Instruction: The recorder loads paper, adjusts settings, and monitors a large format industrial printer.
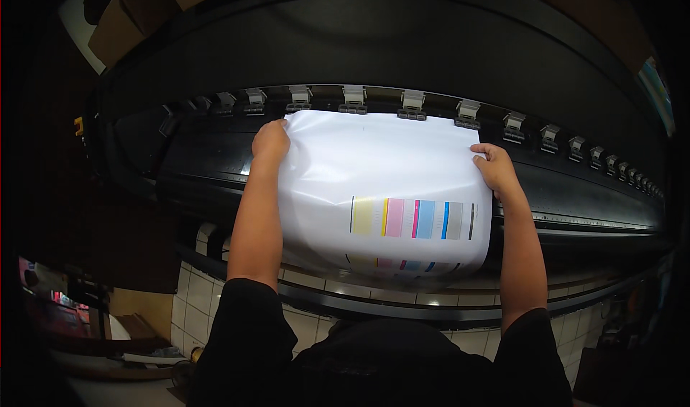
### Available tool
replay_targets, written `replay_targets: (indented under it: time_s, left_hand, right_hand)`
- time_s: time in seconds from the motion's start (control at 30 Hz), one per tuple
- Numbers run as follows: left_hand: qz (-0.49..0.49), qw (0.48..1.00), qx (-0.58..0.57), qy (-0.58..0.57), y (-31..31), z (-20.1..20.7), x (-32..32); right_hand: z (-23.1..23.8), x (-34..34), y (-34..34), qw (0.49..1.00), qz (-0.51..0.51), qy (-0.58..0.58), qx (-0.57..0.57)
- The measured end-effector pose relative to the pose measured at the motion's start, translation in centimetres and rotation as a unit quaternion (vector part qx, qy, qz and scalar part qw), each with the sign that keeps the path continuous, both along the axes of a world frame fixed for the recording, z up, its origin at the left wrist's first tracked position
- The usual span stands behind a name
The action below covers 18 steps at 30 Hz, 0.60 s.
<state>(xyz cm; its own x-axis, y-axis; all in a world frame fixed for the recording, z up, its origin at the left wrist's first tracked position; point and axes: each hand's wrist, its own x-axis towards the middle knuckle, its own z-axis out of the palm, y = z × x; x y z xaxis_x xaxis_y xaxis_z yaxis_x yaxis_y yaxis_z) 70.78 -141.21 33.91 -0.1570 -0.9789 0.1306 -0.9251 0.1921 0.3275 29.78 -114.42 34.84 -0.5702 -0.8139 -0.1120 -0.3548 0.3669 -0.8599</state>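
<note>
Head view: on a wide-format printer (374,44), a white paper sheet (381,155) with printed colour blocks (424,218) meets the pinch rollers (412,105) and curves down in front. The left hand's (272,141) grip clamps its far left corner; the right hand (494,168) pinches its right edge. Even tension would likely flatten the left-side ripples. Dark platen (560,188) extends either side, leaving sideways room.

The wide white paper sheet (381,155) looks smooth and glossy to me, light catching its ripples. The long, curved black machine bed (205,152) has a smooth, low sheen; the broad black panel (402,51) looks matt. The black short sleeve (248,328) is matt cloth.
</note>
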Motion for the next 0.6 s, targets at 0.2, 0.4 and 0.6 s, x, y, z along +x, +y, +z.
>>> replay_targets:
  time_s: [0.2, 0.4, 0.6]
  left_hand:
    - [-0.005, 0.995, -0.092, -0.049, 1.0, -1.0, 2.2]
    - [-0.020, 0.995, -0.097, -0.031, 1.0, -0.9, 1.2]
    - [-0.017, 0.997, -0.060, 0.055, -3.7, -1.0, -1.4]
  right_hand:
    - [-0.4, 2.2, -1.0, 0.998, 0.016, 0.054, 0.023]
    - [-1.9, 1.0, -1.1, 0.999, -0.011, 0.048, -0.021]
    - [-1.8, -0.6, -2.2, 0.994, -0.101, 0.036, -0.013]
